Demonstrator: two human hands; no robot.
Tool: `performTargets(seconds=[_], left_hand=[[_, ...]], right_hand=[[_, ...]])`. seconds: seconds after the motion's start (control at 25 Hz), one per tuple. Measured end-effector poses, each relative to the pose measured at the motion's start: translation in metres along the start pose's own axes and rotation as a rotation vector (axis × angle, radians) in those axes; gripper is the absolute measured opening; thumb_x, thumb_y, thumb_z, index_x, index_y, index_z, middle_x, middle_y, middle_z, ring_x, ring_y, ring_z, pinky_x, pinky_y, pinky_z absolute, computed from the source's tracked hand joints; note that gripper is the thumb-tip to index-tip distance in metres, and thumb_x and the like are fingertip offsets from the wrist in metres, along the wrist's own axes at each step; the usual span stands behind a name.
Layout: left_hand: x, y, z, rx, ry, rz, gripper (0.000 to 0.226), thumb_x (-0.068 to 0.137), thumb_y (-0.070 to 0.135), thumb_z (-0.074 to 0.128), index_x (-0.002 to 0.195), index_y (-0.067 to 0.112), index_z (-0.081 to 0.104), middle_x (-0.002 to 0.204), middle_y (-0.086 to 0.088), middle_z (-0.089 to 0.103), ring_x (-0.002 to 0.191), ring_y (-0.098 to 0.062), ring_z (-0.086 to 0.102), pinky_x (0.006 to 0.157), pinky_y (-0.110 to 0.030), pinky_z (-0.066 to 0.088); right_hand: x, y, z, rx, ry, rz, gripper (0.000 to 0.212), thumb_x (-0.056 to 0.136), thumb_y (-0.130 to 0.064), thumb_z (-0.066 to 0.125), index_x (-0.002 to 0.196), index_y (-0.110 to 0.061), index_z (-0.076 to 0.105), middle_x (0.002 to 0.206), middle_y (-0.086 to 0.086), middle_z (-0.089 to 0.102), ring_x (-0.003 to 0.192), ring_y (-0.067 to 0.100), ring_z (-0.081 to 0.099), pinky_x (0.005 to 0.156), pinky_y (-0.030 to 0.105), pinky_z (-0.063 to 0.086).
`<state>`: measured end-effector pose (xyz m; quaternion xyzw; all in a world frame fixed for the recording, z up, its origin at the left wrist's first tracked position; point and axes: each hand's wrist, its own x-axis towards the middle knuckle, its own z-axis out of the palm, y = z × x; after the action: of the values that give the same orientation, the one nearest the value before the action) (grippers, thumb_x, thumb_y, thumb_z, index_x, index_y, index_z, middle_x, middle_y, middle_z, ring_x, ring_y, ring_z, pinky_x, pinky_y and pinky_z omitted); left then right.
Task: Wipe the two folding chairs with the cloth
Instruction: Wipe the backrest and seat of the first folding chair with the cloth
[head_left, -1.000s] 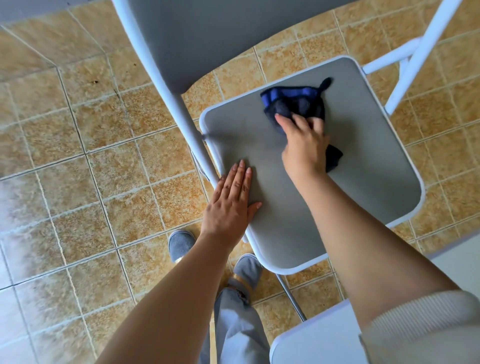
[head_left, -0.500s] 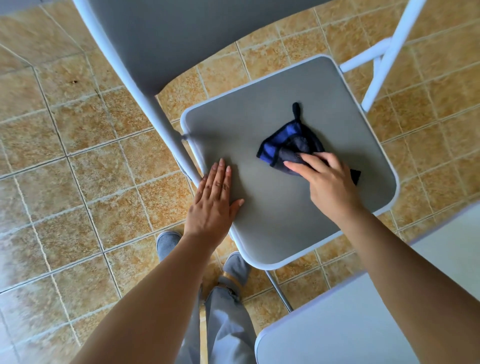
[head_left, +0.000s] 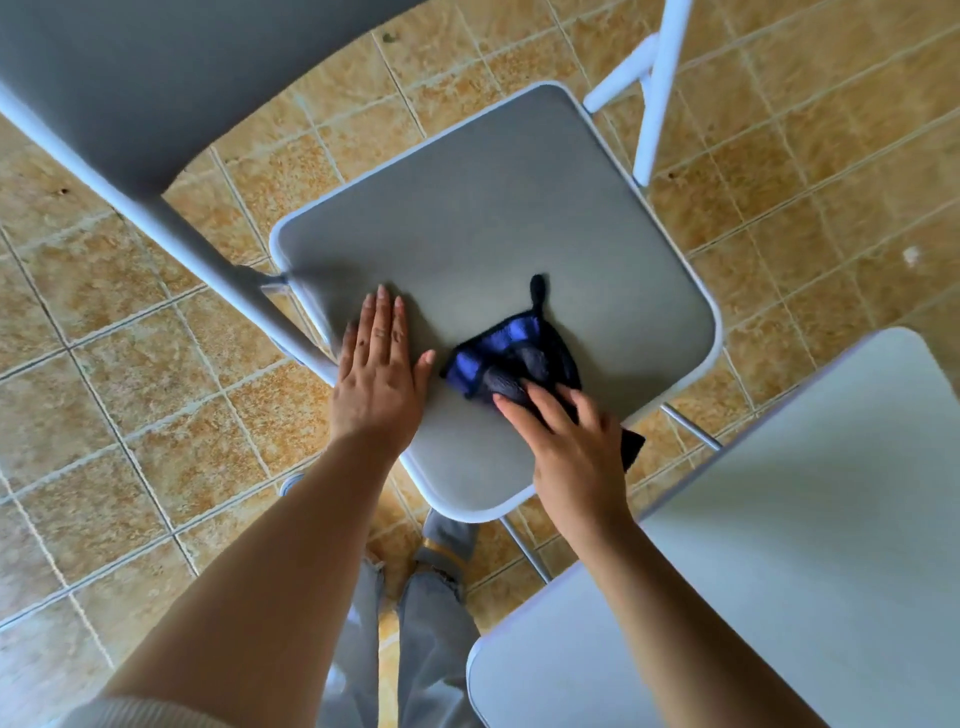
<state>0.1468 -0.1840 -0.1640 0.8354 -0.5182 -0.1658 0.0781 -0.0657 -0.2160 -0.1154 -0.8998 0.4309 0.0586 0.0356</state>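
Note:
A grey folding chair stands below me, its seat (head_left: 493, 208) edged in white. On the near part of the seat lies a dark blue and black cloth (head_left: 511, 358) with a small hanging loop. My right hand (head_left: 571, 447) presses down on the cloth's near end, fingers spread over it. Flat on the seat's left edge rests my left hand (head_left: 382, 374), palm down, holding nothing. A second chair's pale grey seat (head_left: 779, 545) fills the lower right corner, partly under my right forearm.
The chair's grey backrest (head_left: 156, 67) and white frame tube (head_left: 171, 223) cross the upper left. A white leg brace (head_left: 654, 88) stands at the top right. Tan floor tiles (head_left: 130, 389) surround the chairs. My feet and grey trousers (head_left: 431, 613) are between the two chairs.
My right hand has dragged the cloth from the seat's far side to its near edge. My left hand stayed flat on the seat's left edge. The view shifted.

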Motion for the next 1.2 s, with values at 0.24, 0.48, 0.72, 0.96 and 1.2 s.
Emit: performTargets(seconds=[0.24, 0.48, 0.72, 0.96, 1.2], left_hand=[[-0.001, -0.001, 0.006, 0.04, 0.029, 0.029, 0.066, 0.1, 0.048, 0.02, 0.152, 0.008, 0.012, 0.161, -0.008, 0.008, 0.148, -0.02, 0.004, 0.121, -0.036, 0.004], [0.003, -0.003, 0.005, 0.035, 0.066, 0.017, 0.062, 0.1, 0.044, 0.021, 0.151, 0.009, 0.019, 0.159, -0.008, 0.016, 0.148, -0.019, 0.011, 0.12, -0.035, 0.009], [0.009, -0.004, 0.004, 0.071, 0.038, 0.043, 0.065, 0.1, 0.046, 0.017, 0.152, 0.008, 0.013, 0.161, -0.008, 0.009, 0.148, -0.019, 0.005, 0.121, -0.038, 0.006], [0.028, 0.006, 0.003, 0.099, 0.076, 0.122, 0.064, 0.1, 0.045, 0.023, 0.151, 0.007, 0.018, 0.159, -0.009, 0.016, 0.148, -0.02, 0.011, 0.121, -0.038, 0.008], [0.037, 0.008, 0.011, 0.122, 0.075, 0.131, 0.064, 0.1, 0.047, 0.024, 0.152, 0.009, 0.016, 0.16, -0.009, 0.013, 0.148, -0.02, 0.01, 0.12, -0.04, 0.012]], right_hand=[[0.065, 0.069, -0.014, 0.088, 0.073, 0.559, 0.075, 0.069, 0.001, 0.065, 0.136, -0.031, 0.047, 0.139, 0.0, 0.048, 0.118, 0.036, 0.04, 0.083, 0.053, 0.04], [0.093, -0.012, 0.0, 0.089, 0.102, 0.227, 0.057, 0.076, -0.011, 0.05, 0.127, -0.036, 0.054, 0.129, -0.005, 0.057, 0.104, 0.033, 0.052, 0.072, 0.044, 0.042], [0.014, 0.031, -0.01, 0.081, 0.003, 0.279, 0.082, 0.062, -0.004, 0.066, 0.135, -0.036, 0.047, 0.138, -0.005, 0.05, 0.115, 0.03, 0.044, 0.08, 0.048, 0.042], [0.112, 0.078, -0.015, 0.117, 0.099, 0.67, 0.067, 0.074, -0.002, 0.058, 0.134, -0.029, 0.048, 0.137, 0.002, 0.05, 0.114, 0.039, 0.042, 0.086, 0.05, 0.038], [0.131, 0.013, -0.005, 0.1, 0.069, 0.22, 0.06, 0.075, -0.009, 0.054, 0.13, -0.035, 0.052, 0.131, -0.005, 0.054, 0.107, 0.033, 0.05, 0.074, 0.045, 0.04]])
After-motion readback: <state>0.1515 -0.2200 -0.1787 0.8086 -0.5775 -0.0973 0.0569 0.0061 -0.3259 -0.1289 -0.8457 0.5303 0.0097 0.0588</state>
